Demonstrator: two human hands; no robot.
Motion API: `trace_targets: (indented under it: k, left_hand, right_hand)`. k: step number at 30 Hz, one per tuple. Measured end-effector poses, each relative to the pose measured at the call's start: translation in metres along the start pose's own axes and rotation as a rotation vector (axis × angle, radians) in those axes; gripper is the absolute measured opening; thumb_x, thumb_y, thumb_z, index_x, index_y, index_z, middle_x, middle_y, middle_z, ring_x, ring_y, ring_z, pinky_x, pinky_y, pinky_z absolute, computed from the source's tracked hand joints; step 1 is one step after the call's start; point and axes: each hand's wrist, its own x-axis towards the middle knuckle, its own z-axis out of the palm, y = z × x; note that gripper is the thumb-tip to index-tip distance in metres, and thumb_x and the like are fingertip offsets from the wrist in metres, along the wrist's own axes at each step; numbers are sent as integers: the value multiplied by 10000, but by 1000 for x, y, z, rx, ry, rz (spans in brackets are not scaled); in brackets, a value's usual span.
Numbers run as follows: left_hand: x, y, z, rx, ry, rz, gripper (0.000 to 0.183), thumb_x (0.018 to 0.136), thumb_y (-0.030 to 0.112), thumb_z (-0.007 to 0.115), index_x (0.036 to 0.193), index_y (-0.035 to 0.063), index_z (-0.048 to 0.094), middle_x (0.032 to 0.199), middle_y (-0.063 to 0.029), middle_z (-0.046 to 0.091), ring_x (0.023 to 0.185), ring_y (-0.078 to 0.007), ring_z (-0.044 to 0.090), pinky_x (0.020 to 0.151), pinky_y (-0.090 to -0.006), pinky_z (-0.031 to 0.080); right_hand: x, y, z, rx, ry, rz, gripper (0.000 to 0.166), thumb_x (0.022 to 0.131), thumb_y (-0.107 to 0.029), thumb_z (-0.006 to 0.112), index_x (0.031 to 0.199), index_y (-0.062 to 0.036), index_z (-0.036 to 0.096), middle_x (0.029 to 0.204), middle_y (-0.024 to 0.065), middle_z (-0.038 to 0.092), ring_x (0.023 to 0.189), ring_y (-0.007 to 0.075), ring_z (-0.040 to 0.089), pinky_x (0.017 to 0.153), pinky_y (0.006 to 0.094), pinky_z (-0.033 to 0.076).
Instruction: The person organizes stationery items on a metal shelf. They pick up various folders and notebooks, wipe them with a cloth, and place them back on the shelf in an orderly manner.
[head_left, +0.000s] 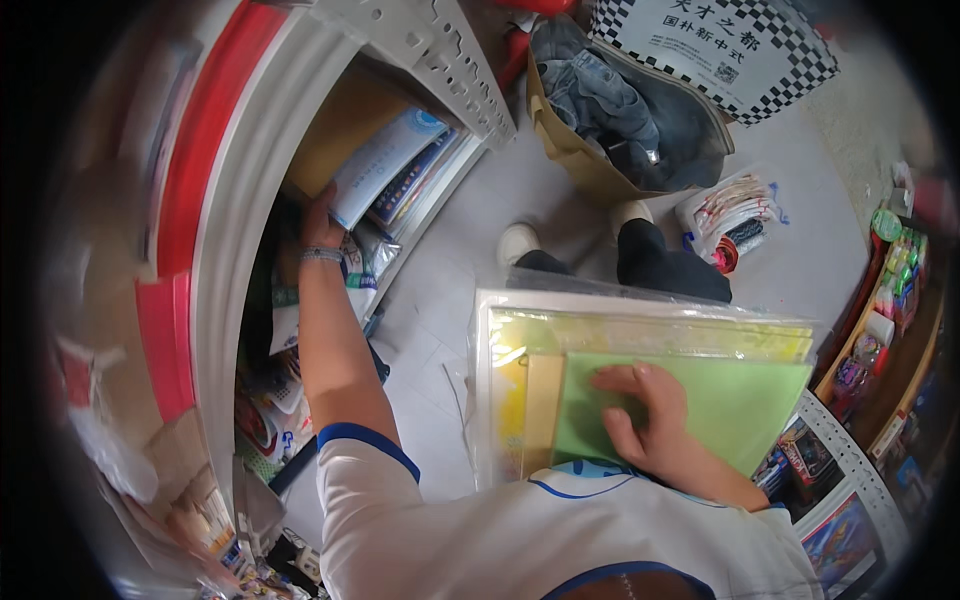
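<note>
On the left, my left hand (321, 216) reaches into a metal shelf and touches the near edge of a light-blue booklet (386, 165). Its fingers are mostly hidden, so its grip cannot be made out. Behind the booklet is a brown paper envelope or sheet (349, 127); dark-blue booklets (409, 184) lie under it. My right hand (652, 420) lies across a green paper pack (720, 412), fingers curled and thumb apart. Hand and forearm hold this pack against my body, together with a tan strip (541, 409) and yellow packs in clear plastic (645, 330).
A paper bag (570, 161) holding denim clothing stands on the floor before a white, checker-bordered bag (720, 45) bearing writing. Nearby are a clear plastic bag of goods (731, 214) and a white shoe (519, 244). A perforated shelf panel (442, 60) juts out above. Toy-filled shelving (885, 337) borders the right.
</note>
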Motion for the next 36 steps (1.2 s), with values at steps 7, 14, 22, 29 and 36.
trace_targets:
  k: [7, 14, 22, 29, 36]
  left_hand:
    - [48, -49, -14, -92, 54, -161, 485, 800, 13, 600, 1247, 95, 431, 1211, -87, 502, 1128, -261, 480, 940, -417, 410]
    - [62, -82, -34, -31, 54, -222, 499, 780, -38, 599, 1233, 81, 428, 1194, -94, 506, 1114, -273, 488, 919, -414, 431]
    - [65, -92, -23, 139, 63, -142, 494, 773, 77, 651, 1219, 57, 440, 1176, -88, 520, 1080, -260, 499, 902, -412, 422]
    - [49, -80, -62, 805, 255, 178, 600, 752, 335, 696, 1227, 34, 487, 1157, -101, 552, 1064, -221, 515, 881, -374, 406]
    - [-196, 12, 79, 383, -14, 194, 361, 866, 166, 584, 1191, 23, 511, 1157, -84, 576, 1055, -171, 549, 876, -296, 407]
  right_hand:
    - [16, 6, 2, 42, -1, -3, 602, 706, -31, 617, 1264, -30, 391, 893, 80, 640, 719, 250, 595, 589, 336, 451]
    - [24, 11, 9, 19, 43, -65, 412, 730, -36, 602, 1126, 14, 502, 833, 89, 639, 705, 222, 622, 552, 296, 471]
    - [23, 0, 5, -60, 7, 0, 296, 692, -30, 621, 985, -2, 591, 844, 97, 623, 707, 227, 610, 576, 303, 467]
    - [11, -1, 3, -39, -3, -7, 348, 675, -38, 649, 1018, -36, 590, 884, 97, 597, 786, 257, 585, 651, 356, 463]
    - [-76, -18, -82, -645, 412, 48, 484, 683, -91, 675, 1141, -31, 531, 1149, 171, 518, 1055, 355, 505, 865, 432, 427]
